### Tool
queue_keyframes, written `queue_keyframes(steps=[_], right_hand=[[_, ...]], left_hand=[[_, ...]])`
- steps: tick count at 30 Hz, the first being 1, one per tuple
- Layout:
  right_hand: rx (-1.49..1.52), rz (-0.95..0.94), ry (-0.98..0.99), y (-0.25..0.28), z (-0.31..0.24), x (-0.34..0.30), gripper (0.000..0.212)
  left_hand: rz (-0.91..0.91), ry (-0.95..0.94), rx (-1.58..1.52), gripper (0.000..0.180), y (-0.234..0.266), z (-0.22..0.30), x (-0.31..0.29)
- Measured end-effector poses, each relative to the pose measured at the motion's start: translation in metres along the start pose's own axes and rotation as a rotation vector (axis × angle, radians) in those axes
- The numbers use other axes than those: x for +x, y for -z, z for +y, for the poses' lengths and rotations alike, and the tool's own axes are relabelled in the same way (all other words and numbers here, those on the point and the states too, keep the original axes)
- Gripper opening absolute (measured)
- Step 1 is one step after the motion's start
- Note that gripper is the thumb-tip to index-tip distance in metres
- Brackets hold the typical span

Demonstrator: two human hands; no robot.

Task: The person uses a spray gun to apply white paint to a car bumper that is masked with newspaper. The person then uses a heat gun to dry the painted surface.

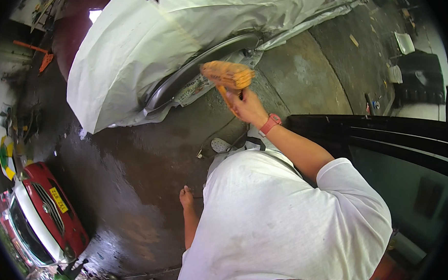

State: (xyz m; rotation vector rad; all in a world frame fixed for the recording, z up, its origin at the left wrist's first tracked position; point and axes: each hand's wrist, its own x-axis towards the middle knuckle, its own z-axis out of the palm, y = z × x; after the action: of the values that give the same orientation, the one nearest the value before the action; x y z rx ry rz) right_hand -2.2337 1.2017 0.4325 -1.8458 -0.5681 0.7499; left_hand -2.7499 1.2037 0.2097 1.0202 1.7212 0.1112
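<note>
Orange, gun-shaped tool, just one, at upper centre of the frame; the right grip is wrapped round its handle, with the body just above the fingers. One grey curved panel appears beside it, bordered by white sheeting. One left grip hangs below, left of centre; I cannot tell if it's closed. One red-fronted car stands lower left.

Free floor leftward; papered bodywork ahead, black frame right.

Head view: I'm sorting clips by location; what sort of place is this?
Probably a car workshop: white sheeting around a grey panel, an orange tool in the right hand, a car nearby.
</note>
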Motion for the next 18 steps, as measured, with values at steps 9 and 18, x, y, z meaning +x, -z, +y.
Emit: queue_keyframes(steps=[9,18], right_hand=[[0.558,0.293,-0.194,0.145,0.077,0.08,0.027],[0.743,0.413,-0.422,0.241,0.201,0.18,0.032]], left_hand=[[-0.048,-0.033,0.237,0.038,-0.047,0.085,-0.02],[-0.122,-0.073,0.532,0.04,-0.129,0.173,-0.102]])
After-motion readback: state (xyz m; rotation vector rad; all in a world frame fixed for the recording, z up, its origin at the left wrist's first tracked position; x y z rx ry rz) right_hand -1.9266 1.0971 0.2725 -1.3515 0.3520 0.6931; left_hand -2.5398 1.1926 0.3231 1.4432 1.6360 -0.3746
